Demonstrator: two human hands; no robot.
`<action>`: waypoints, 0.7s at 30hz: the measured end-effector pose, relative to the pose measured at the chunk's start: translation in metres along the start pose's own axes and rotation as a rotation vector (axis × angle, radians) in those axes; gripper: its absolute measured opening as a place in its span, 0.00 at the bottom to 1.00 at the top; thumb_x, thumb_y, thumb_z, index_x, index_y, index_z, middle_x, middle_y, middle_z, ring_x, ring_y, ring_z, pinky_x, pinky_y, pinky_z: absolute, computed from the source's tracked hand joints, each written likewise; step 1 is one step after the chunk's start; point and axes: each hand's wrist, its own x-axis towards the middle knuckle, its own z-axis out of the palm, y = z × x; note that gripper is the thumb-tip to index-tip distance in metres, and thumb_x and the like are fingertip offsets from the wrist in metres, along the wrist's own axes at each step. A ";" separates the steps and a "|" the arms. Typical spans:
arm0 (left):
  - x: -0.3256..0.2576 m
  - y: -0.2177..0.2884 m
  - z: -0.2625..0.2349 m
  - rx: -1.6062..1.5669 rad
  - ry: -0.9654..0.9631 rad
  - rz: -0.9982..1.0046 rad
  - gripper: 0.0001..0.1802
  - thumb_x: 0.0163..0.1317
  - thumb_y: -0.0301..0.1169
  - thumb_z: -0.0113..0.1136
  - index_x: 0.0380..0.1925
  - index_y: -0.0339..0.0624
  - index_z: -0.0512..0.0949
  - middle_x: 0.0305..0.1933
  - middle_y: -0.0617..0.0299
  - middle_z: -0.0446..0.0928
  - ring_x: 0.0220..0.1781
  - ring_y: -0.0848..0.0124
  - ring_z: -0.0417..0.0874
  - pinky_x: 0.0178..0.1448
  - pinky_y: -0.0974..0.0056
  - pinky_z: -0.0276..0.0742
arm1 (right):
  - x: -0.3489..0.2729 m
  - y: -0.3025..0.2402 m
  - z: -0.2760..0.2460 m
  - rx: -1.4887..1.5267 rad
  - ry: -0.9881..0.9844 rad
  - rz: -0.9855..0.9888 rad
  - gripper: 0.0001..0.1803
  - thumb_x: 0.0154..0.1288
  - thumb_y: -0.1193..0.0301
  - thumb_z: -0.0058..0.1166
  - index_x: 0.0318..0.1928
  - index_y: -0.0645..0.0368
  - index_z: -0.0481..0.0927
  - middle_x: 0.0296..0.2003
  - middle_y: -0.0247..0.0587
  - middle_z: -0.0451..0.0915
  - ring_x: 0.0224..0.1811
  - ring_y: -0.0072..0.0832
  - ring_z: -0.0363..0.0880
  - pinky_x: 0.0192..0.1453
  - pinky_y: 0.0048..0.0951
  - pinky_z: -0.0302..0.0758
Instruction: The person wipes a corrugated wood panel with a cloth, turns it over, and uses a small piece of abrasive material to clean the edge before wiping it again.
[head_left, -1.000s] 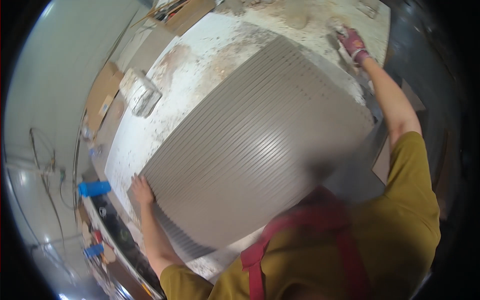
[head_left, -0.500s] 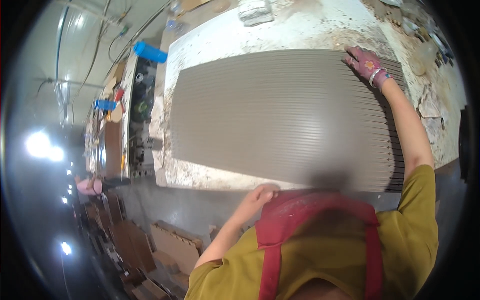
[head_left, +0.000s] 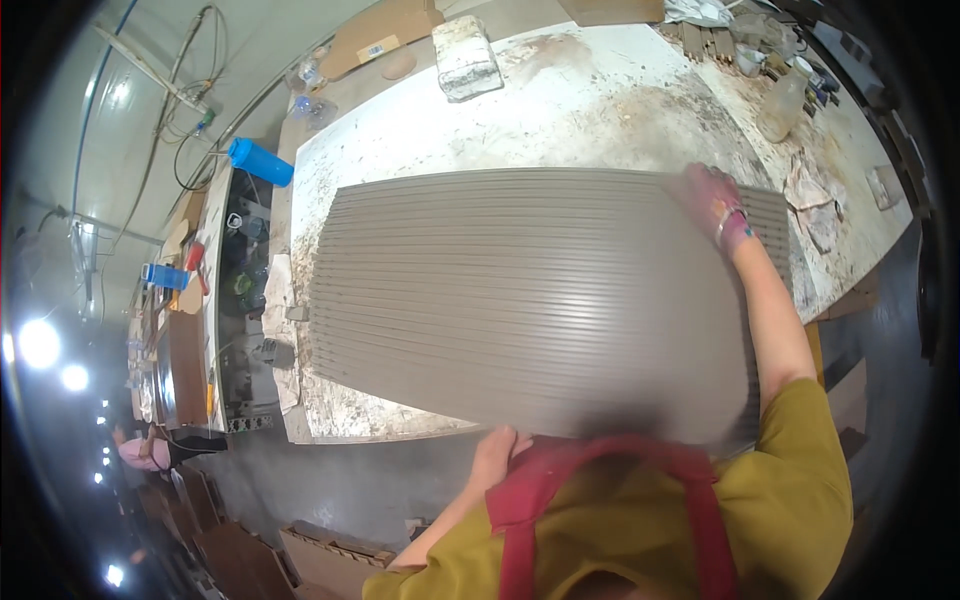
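Note:
A wide grey-brown panel of narrow parallel strips [head_left: 480,290] lies flat on the worktable, its strips running left to right. Dark gaps show between the strip ends at the right. My right hand [head_left: 712,203], in a pink-purple glove with a bracelet at the wrist, is over the panel's far right part; motion smears its fingers. Bare and curled, my left hand [head_left: 495,455] is at the panel's near edge, beside my red apron [head_left: 530,480]. Whatever its fingers may hold is hidden.
The white, stained worktable [head_left: 560,120] bears a whitish block [head_left: 467,60] at the back and a crumpled cloth [head_left: 815,200] at the right. A blue bottle [head_left: 260,162] stands at the left. Farther left are a cluttered shelf and another person [head_left: 145,450]. Cardboard [head_left: 330,560] lies below.
The view has shifted, so the panel and table appear lower and more of the table's back shows. My right hand is still at the panel's far right part, now blurred.

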 end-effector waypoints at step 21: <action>0.103 0.067 -0.019 0.222 -0.464 0.187 0.14 0.72 0.35 0.44 0.44 0.32 0.65 0.39 0.57 0.72 0.41 0.72 0.78 0.49 0.69 0.77 | -0.247 0.057 -0.028 -0.110 0.243 0.573 0.26 0.64 0.49 0.48 0.48 0.61 0.75 0.44 0.57 0.78 0.49 0.54 0.74 0.54 0.47 0.68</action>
